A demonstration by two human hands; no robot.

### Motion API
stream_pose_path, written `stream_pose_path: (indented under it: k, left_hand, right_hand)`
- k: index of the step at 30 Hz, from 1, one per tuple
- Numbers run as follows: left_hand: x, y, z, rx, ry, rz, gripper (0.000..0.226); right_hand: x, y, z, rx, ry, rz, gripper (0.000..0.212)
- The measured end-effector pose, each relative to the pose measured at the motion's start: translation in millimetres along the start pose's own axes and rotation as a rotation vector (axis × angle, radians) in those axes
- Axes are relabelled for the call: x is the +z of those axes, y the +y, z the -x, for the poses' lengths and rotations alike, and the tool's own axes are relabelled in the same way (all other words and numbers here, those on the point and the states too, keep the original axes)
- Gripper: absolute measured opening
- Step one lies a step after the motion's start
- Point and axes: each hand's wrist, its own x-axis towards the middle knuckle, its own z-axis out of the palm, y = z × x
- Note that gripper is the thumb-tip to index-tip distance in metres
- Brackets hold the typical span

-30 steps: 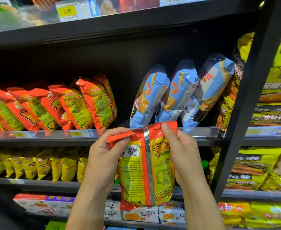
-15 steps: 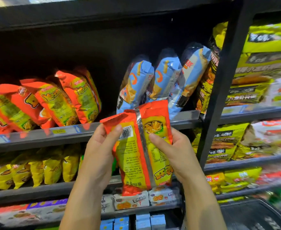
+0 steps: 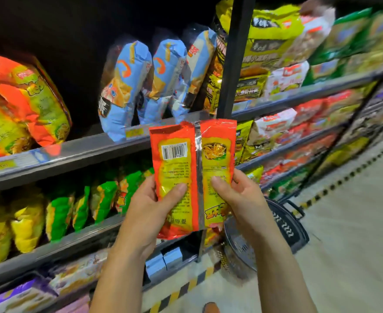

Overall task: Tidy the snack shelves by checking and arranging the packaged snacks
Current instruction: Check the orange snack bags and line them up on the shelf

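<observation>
Both hands hold the orange snack packet (image 3: 192, 177) upright, back side facing: left hand (image 3: 150, 208) and right hand (image 3: 242, 197) curl round its lower edges, thumbs pressed on it. Behind stands the shelf rail (image 3: 84, 150) with blue bags (image 3: 127, 86); open floor (image 3: 355, 211) lies right.

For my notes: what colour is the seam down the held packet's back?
Silver: the seam on the packet, best in the head view.

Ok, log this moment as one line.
phase: checking | left hand: grips orange snack packet | right hand: grips it | showing: back, barcode
</observation>
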Motion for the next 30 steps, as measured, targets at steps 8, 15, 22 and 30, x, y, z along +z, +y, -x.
stream_pose_path:
  k: [8,15,22,30]
  left_hand:
    - [50.2,-20.6,-7.1,-0.072,-0.204,0.049,0.044]
    - [108.0,-40.2,-33.5,-0.145,-0.353,0.035,0.044]
    - [184.6,-68.8,-85.3,-0.211,-0.42,-0.018,0.04]
    - [287.1,-111.4,-168.0,-0.302,-0.401,-0.061,0.039]
  right_hand:
    - [-44.5,-14.9,36.8,-0.023,0.206,0.081,0.033]
    - [-99.2,-16.2,43.0,-0.045,0.364,0.1,0.039]
    - [-180.1,-5.8,13.0,-0.034,0.488,0.08,0.042]
    - [-292.7,9.1,-59.9,0.03,0.544,0.039,0.041]
